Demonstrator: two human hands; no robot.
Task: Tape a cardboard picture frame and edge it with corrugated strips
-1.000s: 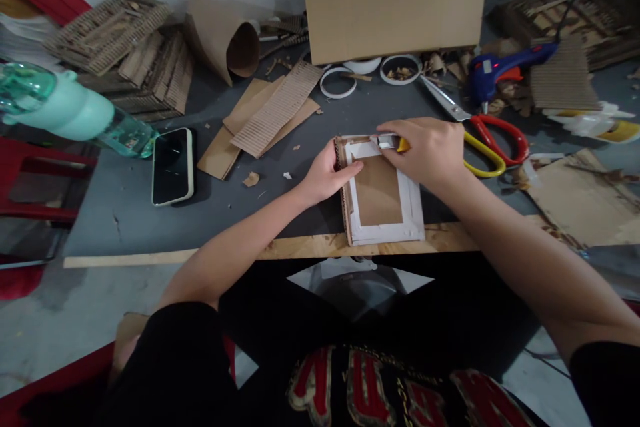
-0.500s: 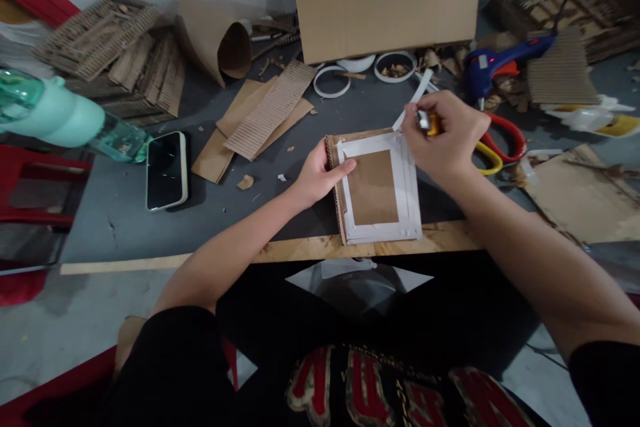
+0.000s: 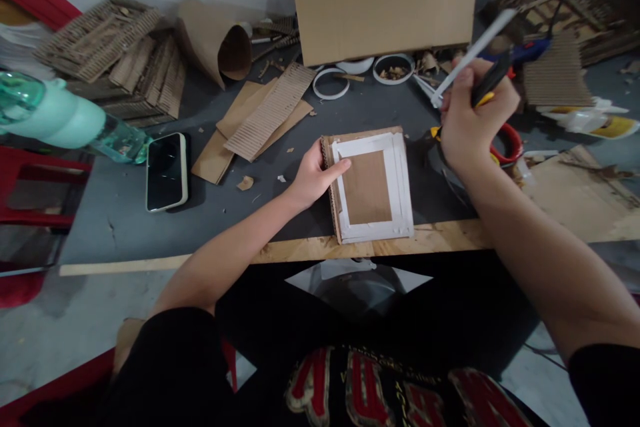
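Note:
My left hand [image 3: 316, 177] grips the left edge of a small cardboard panel [image 3: 367, 187], its thumb on the front face. White strips form a border around the panel's brown middle, and its lower end is by the table's front edge. Raised to the right of the panel, my right hand [image 3: 475, 110] is closed around a cutter with a dark and yellow handle [image 3: 493, 80]. A white strip [image 3: 475, 47] sticks up from the fingers of the same hand. Red-handled scissors [image 3: 509, 143] lie partly hidden behind that hand.
A blue glue gun [image 3: 533, 51] and a glue bottle [image 3: 607, 119] lie at the right. Tape rings [image 3: 331, 83] and a large cardboard sheet [image 3: 385, 0] are at the back. Leftward are cardboard strips [image 3: 273, 110], a phone [image 3: 166, 171], a bottle [image 3: 60, 113] and stacked corrugated frames [image 3: 107, 47].
My right hand has moved away from the panel, up and to the right, carrying the cutter and the white strip. The panel has shifted slightly left in my left hand.

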